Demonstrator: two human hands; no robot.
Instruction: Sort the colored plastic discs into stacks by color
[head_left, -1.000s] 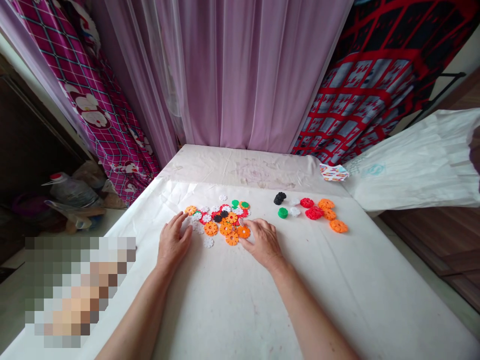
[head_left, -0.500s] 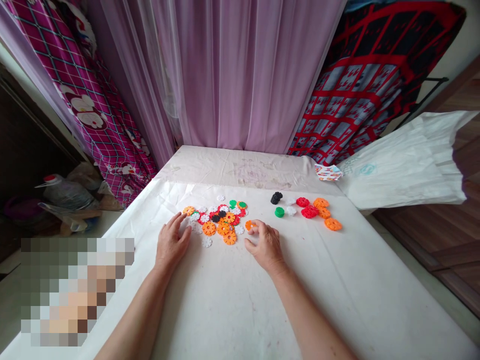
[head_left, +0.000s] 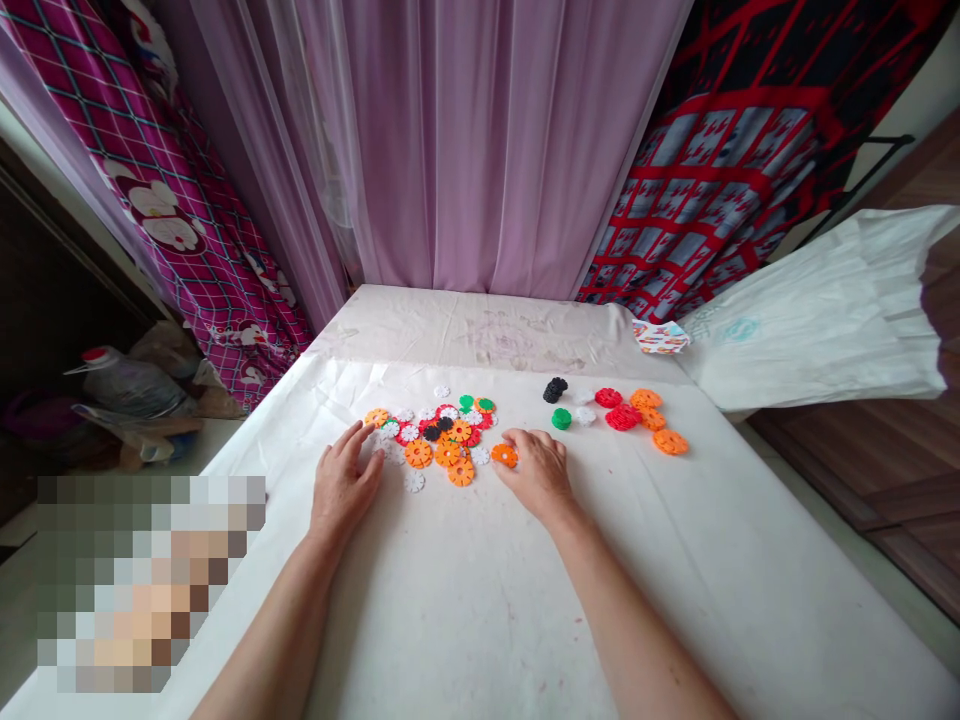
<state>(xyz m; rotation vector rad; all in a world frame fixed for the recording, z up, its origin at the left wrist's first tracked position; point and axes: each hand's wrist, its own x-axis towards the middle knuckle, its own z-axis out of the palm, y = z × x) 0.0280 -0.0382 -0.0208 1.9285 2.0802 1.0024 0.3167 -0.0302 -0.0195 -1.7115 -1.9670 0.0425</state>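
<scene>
A mixed pile of notched plastic discs [head_left: 448, 454] in orange, white, red, green and black lies spread on the white-covered table [head_left: 450, 600]. At the pile's left edge rests my left hand [head_left: 345, 480], thumb and fingers apart, its fingertips close to an orange disc [head_left: 376, 416] and some white ones. My right hand [head_left: 538, 470] is on the pile's right side, with one orange notched disc [head_left: 505, 456] between its thumb and forefinger. Its other fingers are bent and partly hidden.
Sorted by colour at the right are black discs [head_left: 555, 390], a green stack [head_left: 561, 419], white discs [head_left: 584, 415], red stacks [head_left: 622, 417] and orange stacks [head_left: 670, 442]. A white bag [head_left: 825, 310] leans over the table's right edge. Purple curtains [head_left: 465, 150] hang behind.
My right hand has closed its thumb and forefinger about the orange disc, which now shows more fully. My left hand has stayed put. The view has shifted slightly.
</scene>
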